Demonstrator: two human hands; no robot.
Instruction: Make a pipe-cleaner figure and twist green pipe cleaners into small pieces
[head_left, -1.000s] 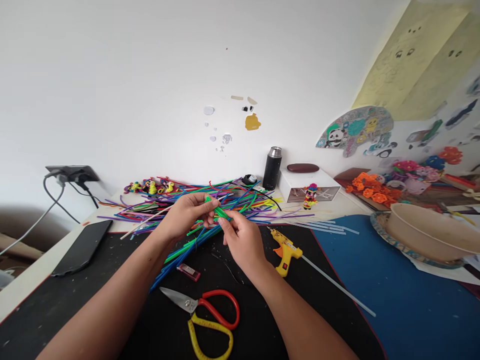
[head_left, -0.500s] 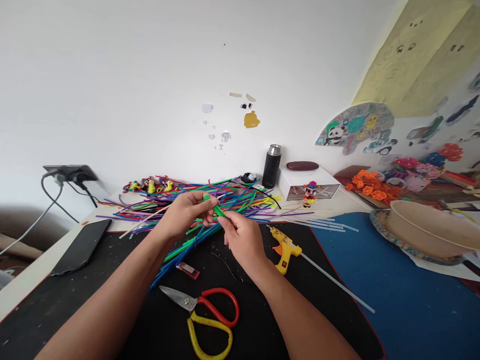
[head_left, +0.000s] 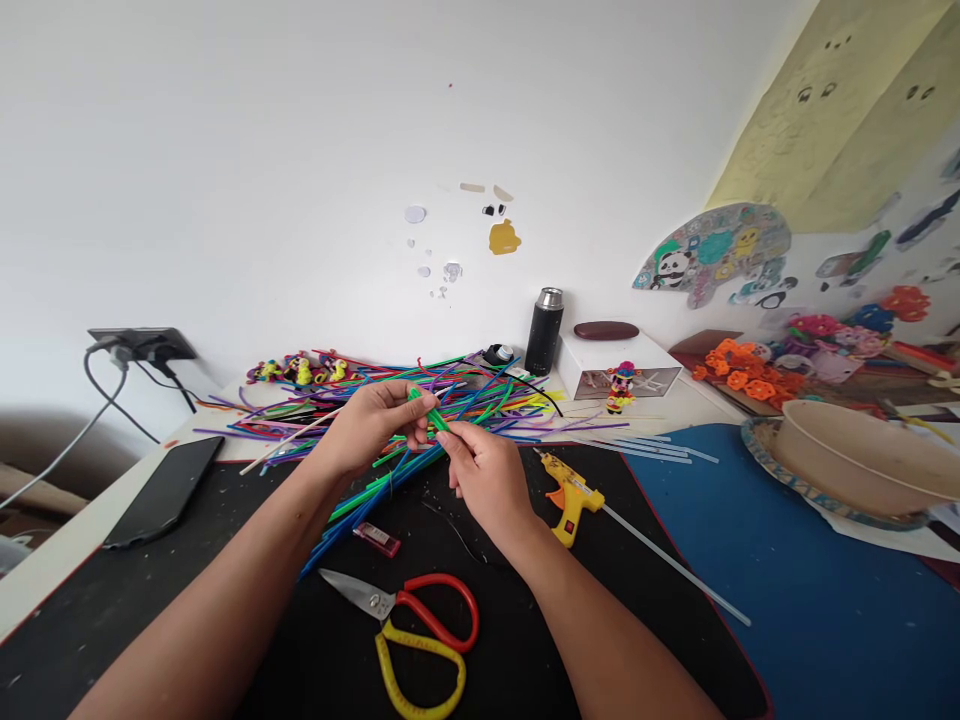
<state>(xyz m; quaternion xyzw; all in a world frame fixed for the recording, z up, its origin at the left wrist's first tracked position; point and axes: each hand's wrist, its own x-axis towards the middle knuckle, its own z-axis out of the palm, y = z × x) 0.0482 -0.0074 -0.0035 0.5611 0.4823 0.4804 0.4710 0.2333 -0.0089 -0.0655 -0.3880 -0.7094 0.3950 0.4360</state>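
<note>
Both hands are meeting above the scissors [head_left: 420, 620]. The left hand [head_left: 371, 425] is pinching the upper end of a green stem [head_left: 427, 412] between thumb and fingers, and the right hand [head_left: 484, 480] is gripping its lower end with curled fingertips. The stem is tilting in the air beyond the scissors. A stem pile [head_left: 480, 395] is lying farther beyond them, a glue gun [head_left: 570, 497] to their right, a lighter [head_left: 377, 540] just beyond, and a phone [head_left: 165, 490] well left.
</note>
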